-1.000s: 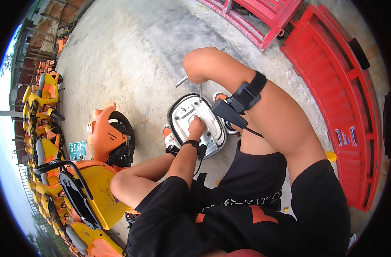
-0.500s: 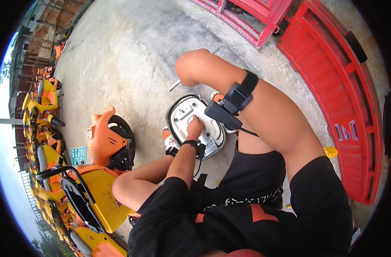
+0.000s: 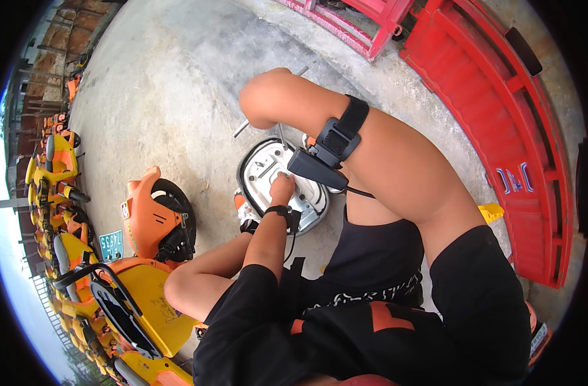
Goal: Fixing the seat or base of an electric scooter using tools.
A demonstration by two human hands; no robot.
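Observation:
An upturned seat [image 3: 250,168] with a white underside and dark rim rests between my feet. A metal T-handle wrench [image 3: 240,128] stands above its far end. My right hand [image 3: 263,96] is closed round the crossbar, whose ends stick out on both sides. The wrench's shaft runs down to the far part of the underside; its tip is hard to make out. My left hand [image 3: 282,187] rests on the middle of the white underside, fingers curled. What those fingers hold, if anything, is hidden. Black straps with small devices circle both my arms.
An orange and yellow scooter [image 3: 154,222] with a green plate stands close on my left. Several more scooters [image 3: 62,157] line the far left. A red metal panel [image 3: 493,128] lies on the right, with a pinkish-red frame [image 3: 377,38] beyond. The ground [image 3: 159,83] is concrete.
The whole view has shifted slightly, so things sit a little further left. My right hand stays on the wrench and my left hand on the seat's underside.

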